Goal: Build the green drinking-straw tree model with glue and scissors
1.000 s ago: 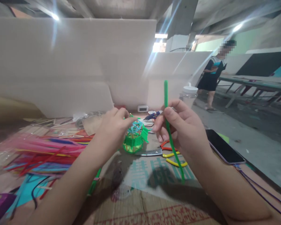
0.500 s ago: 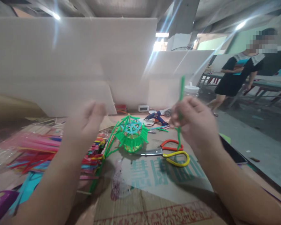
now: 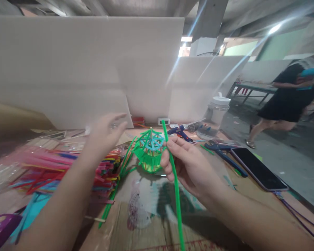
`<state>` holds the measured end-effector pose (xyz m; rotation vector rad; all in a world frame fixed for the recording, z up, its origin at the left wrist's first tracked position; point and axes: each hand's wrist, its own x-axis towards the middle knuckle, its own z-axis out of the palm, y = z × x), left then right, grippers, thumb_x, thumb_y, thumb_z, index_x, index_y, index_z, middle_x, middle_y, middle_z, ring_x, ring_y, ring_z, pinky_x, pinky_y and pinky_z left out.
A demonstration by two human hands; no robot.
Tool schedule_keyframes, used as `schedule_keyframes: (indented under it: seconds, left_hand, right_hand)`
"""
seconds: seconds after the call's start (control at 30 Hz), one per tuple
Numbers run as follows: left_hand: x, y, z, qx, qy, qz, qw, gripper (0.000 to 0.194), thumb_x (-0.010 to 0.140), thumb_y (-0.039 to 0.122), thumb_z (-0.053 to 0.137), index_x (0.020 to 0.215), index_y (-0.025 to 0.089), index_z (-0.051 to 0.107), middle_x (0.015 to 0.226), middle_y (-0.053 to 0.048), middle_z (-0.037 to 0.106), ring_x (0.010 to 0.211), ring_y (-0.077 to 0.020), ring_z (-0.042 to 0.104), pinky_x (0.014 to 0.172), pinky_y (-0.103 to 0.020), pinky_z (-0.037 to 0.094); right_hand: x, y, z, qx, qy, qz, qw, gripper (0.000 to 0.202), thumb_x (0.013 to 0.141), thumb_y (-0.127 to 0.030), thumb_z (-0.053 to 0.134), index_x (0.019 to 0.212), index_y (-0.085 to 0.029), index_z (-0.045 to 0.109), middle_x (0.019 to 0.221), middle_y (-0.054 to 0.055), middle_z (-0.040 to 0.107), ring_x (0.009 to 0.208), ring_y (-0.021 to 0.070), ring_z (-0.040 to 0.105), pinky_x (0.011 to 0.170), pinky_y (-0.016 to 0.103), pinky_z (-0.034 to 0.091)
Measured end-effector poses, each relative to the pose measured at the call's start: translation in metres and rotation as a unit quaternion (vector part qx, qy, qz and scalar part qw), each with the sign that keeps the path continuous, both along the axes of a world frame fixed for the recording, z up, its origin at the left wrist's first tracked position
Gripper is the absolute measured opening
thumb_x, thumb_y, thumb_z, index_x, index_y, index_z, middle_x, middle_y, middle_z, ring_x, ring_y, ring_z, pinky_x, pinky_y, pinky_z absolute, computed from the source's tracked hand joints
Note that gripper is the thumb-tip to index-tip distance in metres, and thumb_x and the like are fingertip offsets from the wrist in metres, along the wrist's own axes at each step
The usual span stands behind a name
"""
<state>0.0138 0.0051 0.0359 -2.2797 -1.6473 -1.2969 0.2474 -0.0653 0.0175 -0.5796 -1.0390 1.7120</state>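
1. A white panel (image 3: 68, 69) is standing at eleven o'clock from the pipe-cleaner model (image 3: 150, 161)
2. A person in dark clothing (image 3: 281, 104) is striding at two o'clock
3. A heap of multicoloured pipe cleaners (image 3: 70, 167) is lying at nine o'clock
4. The left hand (image 3: 106, 134) is hovering at ten o'clock, its blurred fingers standing apart
5. The right hand (image 3: 184, 158) is pinching a green pipe cleaner (image 3: 176, 190) at three o'clock
6. The green-and-blue model is standing upright near the dial's centre
7. A smartphone (image 3: 259, 169) is lying farther toward three o'clock
8. The pinched stem is trailing toward five o'clock
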Motion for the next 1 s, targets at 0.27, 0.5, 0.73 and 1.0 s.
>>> schedule_keyframes:
  seconds: [0.27,0.5,0.73,1.0]
  left_hand:
    - [0.037,0.002,-0.019,-0.127,-0.100,-0.119,0.980,0.043,0.091,0.051,0.052,0.117,0.021,0.067,0.118,-0.006,0.071,0.111,-0.0242,0.064,0.094,-0.035,0.050]
    - [0.045,0.005,-0.026,-0.120,-0.077,-0.147,0.979,0.039,0.091,0.046,0.053,0.116,0.020,0.068,0.120,-0.007,0.070,0.113,-0.0247,0.062,0.102,-0.039,0.045]
    - [0.050,0.003,-0.026,-0.108,-0.077,-0.146,0.980,0.035,0.090,0.043,0.054,0.111,0.020,0.070,0.115,-0.006,0.071,0.110,-0.0245,0.062,0.098,-0.039,0.047]
    - [0.047,0.004,-0.030,-0.094,-0.078,-0.145,0.982,0.033,0.088,0.043,0.057,0.109,0.021,0.071,0.113,-0.005,0.072,0.108,-0.0234,0.064,0.097,-0.036,0.048]
  right_hand:
    - [-0.006,0.029,-0.034,0.065,-0.139,-0.124,0.980,0.032,0.073,-0.045,0.077,0.074,-0.019,0.058,0.060,-0.004,0.059,0.050,0.0083,0.051,0.045,0.019,0.044]
    - [-0.004,0.039,-0.045,0.075,-0.191,-0.151,0.967,0.034,0.075,-0.049,0.073,0.076,-0.019,0.057,0.057,-0.005,0.057,0.049,0.0102,0.050,0.042,0.022,0.044]
    - [-0.002,0.039,-0.038,0.090,-0.186,-0.157,0.966,0.028,0.078,-0.043,0.072,0.081,-0.021,0.056,0.056,-0.006,0.059,0.046,0.0107,0.053,0.040,0.022,0.047]
    - [-0.004,0.036,-0.043,0.110,-0.180,-0.181,0.960,0.025,0.079,-0.040,0.072,0.083,-0.019,0.059,0.059,-0.005,0.060,0.047,0.0093,0.056,0.044,0.021,0.051]
